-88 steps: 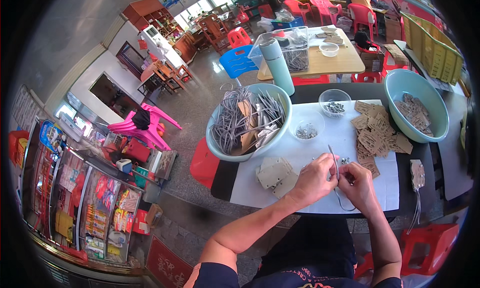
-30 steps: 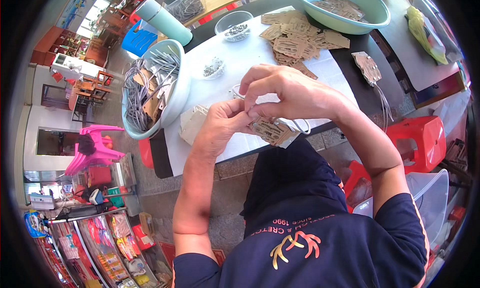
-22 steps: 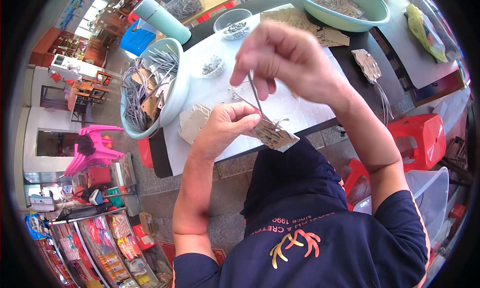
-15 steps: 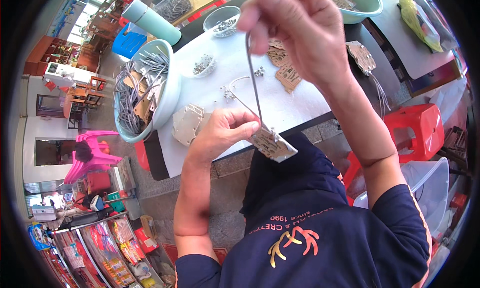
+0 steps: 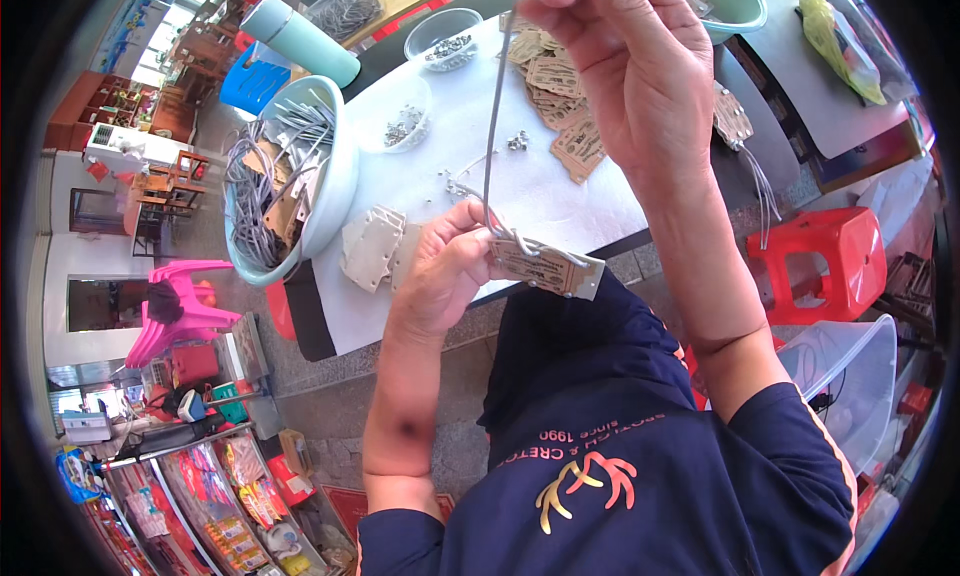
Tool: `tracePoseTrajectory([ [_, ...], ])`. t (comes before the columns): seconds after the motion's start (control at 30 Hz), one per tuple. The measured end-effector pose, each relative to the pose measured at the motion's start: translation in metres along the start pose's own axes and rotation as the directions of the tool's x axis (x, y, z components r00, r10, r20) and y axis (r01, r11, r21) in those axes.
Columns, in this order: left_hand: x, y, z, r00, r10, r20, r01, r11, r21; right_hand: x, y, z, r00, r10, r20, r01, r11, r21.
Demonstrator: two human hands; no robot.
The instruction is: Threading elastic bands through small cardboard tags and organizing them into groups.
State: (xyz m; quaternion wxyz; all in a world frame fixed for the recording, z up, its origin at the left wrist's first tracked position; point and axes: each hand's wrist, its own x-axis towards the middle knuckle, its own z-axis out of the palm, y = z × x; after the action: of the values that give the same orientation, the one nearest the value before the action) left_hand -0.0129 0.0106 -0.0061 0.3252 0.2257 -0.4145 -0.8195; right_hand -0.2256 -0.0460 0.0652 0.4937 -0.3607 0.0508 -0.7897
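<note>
My left hand (image 5: pixel 440 276) pinches a brown cardboard card (image 5: pixel 552 272) at its left end, just above my lap. A grey cord (image 5: pixel 494 136) is laced along the card's upper edge and rises taut from beside my left fingertips. High up near the frame's top edge, the bent fingers of my right hand (image 5: pixel 650 71) hold the upper part of that cord; its end is out of view. Beyond my left hand, pale cards with holes (image 5: pixel 373 248) lie on the white-covered table (image 5: pixel 455 201). Brown printed cards (image 5: pixel 578 148) are heaped near my right wrist.
At the left, a pale blue basin (image 5: pixel 340 201) holds grey cords and cards. Clear bowls (image 5: pixel 428 126) contain small metal pieces, and others lie loose. A mint tumbler (image 5: pixel 300 41) stands behind. To the right are a red stool (image 5: pixel 825 261) and a clear plastic bin (image 5: pixel 850 376).
My right hand has moved up and to the right, drawing the cord longer and tauter. My left hand and the card have risen slightly, and the card has turned more level.
</note>
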Motion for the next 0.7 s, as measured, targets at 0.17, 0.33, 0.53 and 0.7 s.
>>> tracePoseTrajectory([
  [0.17, -0.002, -0.017, 0.004, 0.969, 0.097, -0.226, -0.142, 0.971, -0.194, 0.004, 0.002, -0.006, 0.993, 0.027, -0.115, -0.024, 0.999, 0.026],
  [0.33, -0.009, -0.030, -0.001, 0.982, 0.119, -0.148, -0.136, 0.984, -0.114, 0.012, 0.005, -0.012, 0.995, 0.005, -0.100, 0.000, 0.999, 0.048],
  [0.53, -0.007, -0.019, 0.010, 0.972, 0.085, -0.218, -0.104, 0.992, -0.076, 0.017, 0.002, -0.009, 0.994, 0.000, -0.110, 0.001, 1.000, 0.011],
  [0.7, -0.003, -0.012, 0.012, 0.967, 0.075, -0.242, -0.106, 0.988, -0.114, 0.020, 0.000, -0.008, 0.994, -0.002, -0.107, 0.000, 1.000, -0.023],
])
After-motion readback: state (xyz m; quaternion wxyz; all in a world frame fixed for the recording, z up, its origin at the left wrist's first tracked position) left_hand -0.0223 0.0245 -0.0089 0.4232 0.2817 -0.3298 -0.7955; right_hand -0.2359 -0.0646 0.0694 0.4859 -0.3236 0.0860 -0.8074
